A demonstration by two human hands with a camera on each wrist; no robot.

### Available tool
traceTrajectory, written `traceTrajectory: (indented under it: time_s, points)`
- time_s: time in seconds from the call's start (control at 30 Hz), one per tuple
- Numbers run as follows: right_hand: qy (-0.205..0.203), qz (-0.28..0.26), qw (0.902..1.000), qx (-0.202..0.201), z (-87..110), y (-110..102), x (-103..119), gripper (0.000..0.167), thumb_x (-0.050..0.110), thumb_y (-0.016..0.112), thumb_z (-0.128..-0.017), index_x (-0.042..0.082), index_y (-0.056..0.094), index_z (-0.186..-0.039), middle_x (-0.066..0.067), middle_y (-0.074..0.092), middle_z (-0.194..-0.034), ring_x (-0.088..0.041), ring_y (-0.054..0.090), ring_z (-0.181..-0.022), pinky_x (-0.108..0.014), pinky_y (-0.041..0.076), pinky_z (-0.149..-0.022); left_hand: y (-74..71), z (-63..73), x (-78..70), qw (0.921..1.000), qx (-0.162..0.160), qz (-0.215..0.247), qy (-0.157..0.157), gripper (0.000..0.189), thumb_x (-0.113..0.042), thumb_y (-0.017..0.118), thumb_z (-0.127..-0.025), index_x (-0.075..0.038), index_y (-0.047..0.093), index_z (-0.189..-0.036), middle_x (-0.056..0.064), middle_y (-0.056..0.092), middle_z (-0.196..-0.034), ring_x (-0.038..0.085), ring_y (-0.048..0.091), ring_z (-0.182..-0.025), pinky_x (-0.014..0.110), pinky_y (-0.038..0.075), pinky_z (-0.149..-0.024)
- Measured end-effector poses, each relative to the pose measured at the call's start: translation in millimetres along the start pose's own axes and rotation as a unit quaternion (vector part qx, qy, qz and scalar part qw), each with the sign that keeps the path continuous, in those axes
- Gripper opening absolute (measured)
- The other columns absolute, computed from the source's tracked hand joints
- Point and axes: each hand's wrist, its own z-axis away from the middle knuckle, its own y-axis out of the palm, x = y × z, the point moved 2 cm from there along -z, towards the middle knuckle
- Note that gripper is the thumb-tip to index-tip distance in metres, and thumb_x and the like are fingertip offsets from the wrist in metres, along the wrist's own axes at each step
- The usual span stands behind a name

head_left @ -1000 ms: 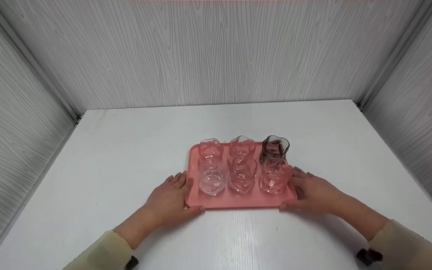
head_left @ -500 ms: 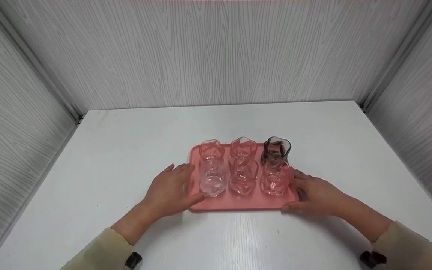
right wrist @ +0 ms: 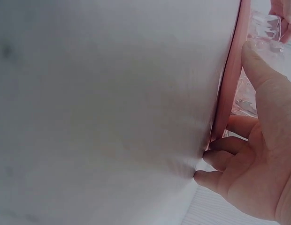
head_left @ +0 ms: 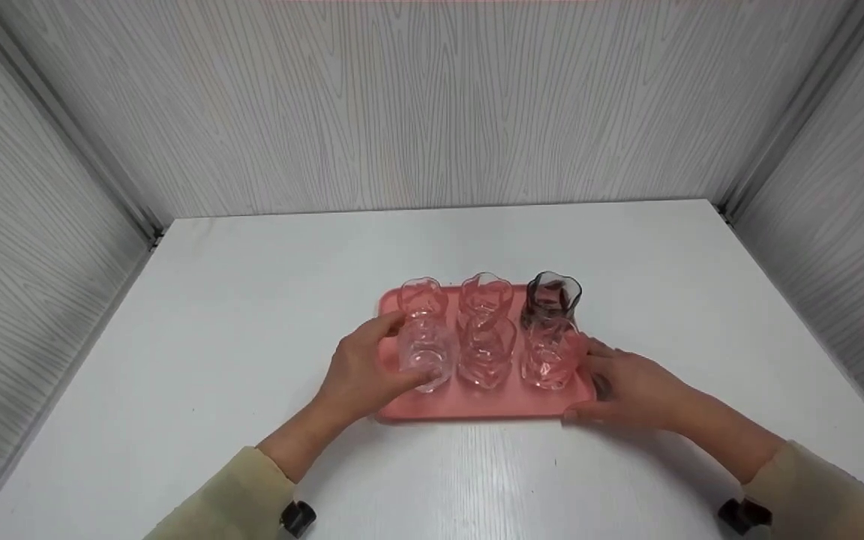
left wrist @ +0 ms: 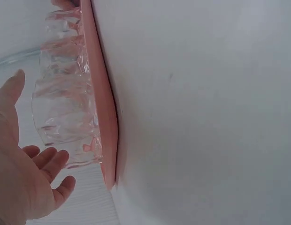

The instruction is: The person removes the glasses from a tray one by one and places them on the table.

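Note:
A pink rectangular tray (head_left: 477, 407) lies on the white table, bearing several wavy-rimmed glasses in two rows. My left hand (head_left: 361, 375) reaches over the tray's left edge, thumb and fingers spread either side of the clear front-left glass (head_left: 430, 358). In the left wrist view a gap shows between that hand (left wrist: 23, 176) and the glass (left wrist: 63, 110). My right hand (head_left: 631, 390) holds the tray's front right corner. The right wrist view shows its thumb against the tray's rim (right wrist: 230, 79) and its other fingertips low at the side. A smoky dark glass (head_left: 552, 296) stands back right.
The white tabletop (head_left: 267, 300) extends around the tray. Pale wood-grain panels (head_left: 432, 105) enclose the table at the back and both sides. A pinkish glass (head_left: 486, 360) stands close beside the front-left one.
My left hand has left the tray's left edge, moving up and rightward to the front-left glass. The right hand stays at its corner; tray and glasses look unmoved.

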Motion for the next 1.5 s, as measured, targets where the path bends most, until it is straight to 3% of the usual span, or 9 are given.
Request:
traceTrajectory:
  time_s: [0.2,0.43,0.67,1.03,1.17,1.5]
  points:
    - [0.006,0.005,0.9999,0.008,-1.2,-0.5,0.0,0.094,0.077,0.071,-0.085,0.008,0.062,-0.148,-0.023,0.04,-0.165,-0.046,0.049,-0.143,-0.062,0.044,-0.113,8.7,1.0,2.5,0.9994,-0.003,0.031,-0.015,0.089,-0.035,0.099,-0.075,-0.012,0.057,-0.15,0.004,0.067,-0.131,0.021,0.061,-0.124,0.048,0.051,-0.108]
    - [0.01,0.006,0.9999,0.011,-1.6,-0.6,-2.1,0.099,0.08,0.069,-0.084,0.007,0.059,-0.151,-0.021,0.038,-0.166,-0.046,0.048,-0.144,-0.061,0.044,-0.113,12.6,0.8,5.1,0.9996,-0.012,0.022,-0.016,0.086,-0.032,0.098,-0.077,-0.011,0.056,-0.15,0.005,0.066,-0.129,0.021,0.061,-0.121,0.044,0.052,-0.106]
    - [-0.027,0.007,0.9996,-0.008,-0.8,-2.5,-3.1,0.086,0.077,0.069,-0.088,0.008,0.067,-0.141,-0.025,0.044,-0.162,-0.046,0.052,-0.14,-0.06,0.049,-0.109,13.8,-0.9,4.8,0.9991,-0.026,0.035,0.002,0.081,-0.025,0.095,-0.08,-0.005,0.056,-0.148,0.008,0.066,-0.126,0.023,0.063,-0.117,0.043,0.056,-0.103]
    - [-0.014,-0.001,0.9999,0.002,-1.3,0.9,-3.3,0.083,0.077,0.07,-0.087,0.012,0.07,-0.138,-0.024,0.043,-0.162,-0.047,0.05,-0.141,-0.062,0.045,-0.111,11.3,3.3,7.9,0.9984,-0.018,0.054,-0.005,0.08,-0.025,0.094,-0.083,-0.008,0.056,-0.151,0.006,0.066,-0.126,0.024,0.064,-0.108,0.039,0.061,-0.088]
    - [-0.01,-0.004,0.9999,0.002,-1.3,1.5,-2.3,0.083,0.075,0.071,-0.087,0.01,0.069,-0.139,-0.024,0.041,-0.163,-0.048,0.049,-0.142,-0.062,0.044,-0.112,-1.0,6.9,7.3,0.9981,-0.02,0.059,-0.003,0.078,-0.026,0.093,-0.083,-0.01,0.057,-0.15,0.005,0.066,-0.129,0.023,0.063,-0.111,0.039,0.061,-0.089]
    - [-0.002,-0.004,1.0,0.003,0.6,0.3,-2.3,0.087,0.077,0.07,-0.086,0.01,0.067,-0.142,-0.024,0.043,-0.162,-0.047,0.047,-0.144,-0.063,0.043,-0.113,-63.1,-0.1,6.9,0.9969,-0.071,0.034,-0.001,0.076,-0.03,0.093,-0.085,-0.009,0.058,-0.15,0.006,0.066,-0.135,0.02,0.061,-0.123,0.044,0.057,-0.096]
